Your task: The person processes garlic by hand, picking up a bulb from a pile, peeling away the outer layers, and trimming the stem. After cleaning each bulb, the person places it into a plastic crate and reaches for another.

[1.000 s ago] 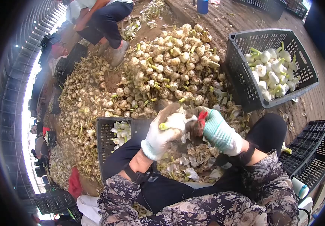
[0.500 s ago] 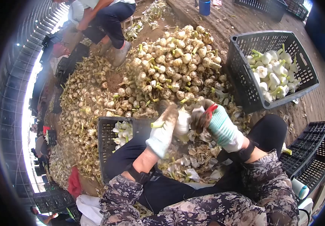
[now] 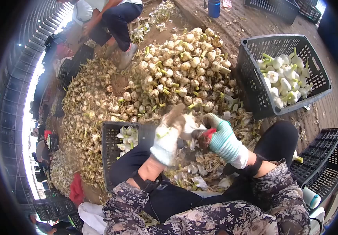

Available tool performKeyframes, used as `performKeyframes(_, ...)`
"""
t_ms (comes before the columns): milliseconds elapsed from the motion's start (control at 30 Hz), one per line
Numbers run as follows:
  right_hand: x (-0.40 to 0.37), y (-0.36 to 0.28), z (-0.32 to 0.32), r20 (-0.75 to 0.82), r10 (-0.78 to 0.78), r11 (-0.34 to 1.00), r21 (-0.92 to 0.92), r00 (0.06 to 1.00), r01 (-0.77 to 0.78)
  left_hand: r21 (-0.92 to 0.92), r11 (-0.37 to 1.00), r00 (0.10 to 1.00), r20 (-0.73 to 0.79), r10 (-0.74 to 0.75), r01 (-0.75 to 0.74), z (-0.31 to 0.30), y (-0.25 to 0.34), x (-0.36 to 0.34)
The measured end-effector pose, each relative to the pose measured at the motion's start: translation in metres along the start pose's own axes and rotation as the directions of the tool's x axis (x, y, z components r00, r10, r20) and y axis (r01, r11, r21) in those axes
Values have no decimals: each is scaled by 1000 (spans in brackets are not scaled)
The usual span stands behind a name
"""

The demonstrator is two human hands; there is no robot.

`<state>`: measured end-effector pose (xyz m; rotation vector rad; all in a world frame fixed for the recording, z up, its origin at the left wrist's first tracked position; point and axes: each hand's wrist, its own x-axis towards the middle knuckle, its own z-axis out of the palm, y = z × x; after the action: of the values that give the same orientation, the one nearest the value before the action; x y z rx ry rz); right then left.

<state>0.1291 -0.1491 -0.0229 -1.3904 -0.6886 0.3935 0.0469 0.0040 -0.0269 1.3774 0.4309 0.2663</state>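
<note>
Gloved left grip [image 3: 168, 132], right grip [image 3: 223, 139] curled near it, forearms [image 3: 150, 169] angled inward

Brown, streaked floor [image 3: 235, 27], littered with pale scraps, under a blue cylindrical container [image 3: 214, 8]. Far left of that container — curved dark wall with grid-like ribs [image 3: 14, 129], edged by a glaring white strip of daylight [image 3: 30, 100]. Just right of the container, a black perforated plastic crate [image 3: 272, 11]; farther right, a dark blue surface [image 3: 335, 39] — details unclear.
</note>
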Motion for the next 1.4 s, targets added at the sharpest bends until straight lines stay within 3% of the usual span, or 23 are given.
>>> performKeyframes(100,12,-4,-19,19,578,721,456,816,-522,-284,958,987,157,21,25,11,33,-9)
performKeyframes(167,12,1,-34,48,591,778,229,805,-585,-266,964,988,155,12,30,12,39,-8)
performKeyframes(200,6,11,-42,278,479,772,319,833,-550,-254,966,990,143,1,36,12,39,-9)
performKeyframes(300,6,6,-21,194,481,840,176,855,-513,-20,998,998,24,-59,59,14,33,-10)
performKeyframes(333,5,-17,-14,146,448,886,59,882,-459,259,962,995,-15,94,-87,16,25,-9)
performKeyframes(433,-3,-2,4,-2,84,993,-86,996,-84,95,995,999,45,-13,8,12,19,-11)
performKeyframes(467,0,3,6,121,376,687,629,919,-364,136,989,998,42,52,-57,9,16,-7)
performKeyframes(500,4,5,-3,-19,381,841,424,924,-338,139,989,998,41,53,-58,7,16,-8)
performKeyframes(567,18,-11,-33,-47,511,818,334,858,-469,-234,972,993,115,22,6,11,28,-10)
performKeyframes(633,10,37,-39,-172,580,786,373,796,-492,-305,952,993,116,0,36,11,32,-9)
performKeyframes(700,-9,90,-44,215,124,986,-140,969,-96,-500,853,986,16,-165,151,14,41,-8)
performKeyframes(733,2,35,-45,509,227,715,-666,830,213,-595,780,974,19,-225,192,15,45,-8)
performKeyframes(833,-6,21,-42,254,144,507,-849,956,149,-591,769,969,181,-166,242,5,44,-9)
performKeyframes(900,1,24,-44,278,-23,628,-743,960,230,-567,793,968,226,-109,221,4,40,-7)
performKeyframes(933,2,27,-42,151,233,879,-455,961,-141,-424,895,988,114,-104,143,7,38,-8)
performKeyframes(967,6,14,-35,134,504,864,-56,853,-501,-255,964,997,3,-83,81,11,37,-10)
performKeyframes(1033,8,-20,-26,238,374,910,90,896,-404,-169,983,995,-50,-87,77,17,38,-13)
performKeyframes(1100,11,-36,-12,184,571,784,166,800,-598,473,821,919,-55,389,-319,18,32,-11)
performKeyframes(1133,8,-41,-3,124,517,852,19,847,-523,612,726,910,-24,413,-313,22,36,-11)
performKeyframes(1233,-3,-16,4,85,273,960,-84,958,-266,660,617,858,84,506,-428,27,44,-16)
performKeyframes(1300,5,38,-20,201,398,847,296,895,-442,553,699,866,85,493,-453,26,44,-18)
performKeyframes(1367,5,23,-32,-140,435,847,-272,889,-458,301,826,877,105,469,-477,23,43,-16)
performKeyframes(1400,0,48,-52,146,233,788,-608,962,-98,265,901,938,58,341,-344,14,36,-14)
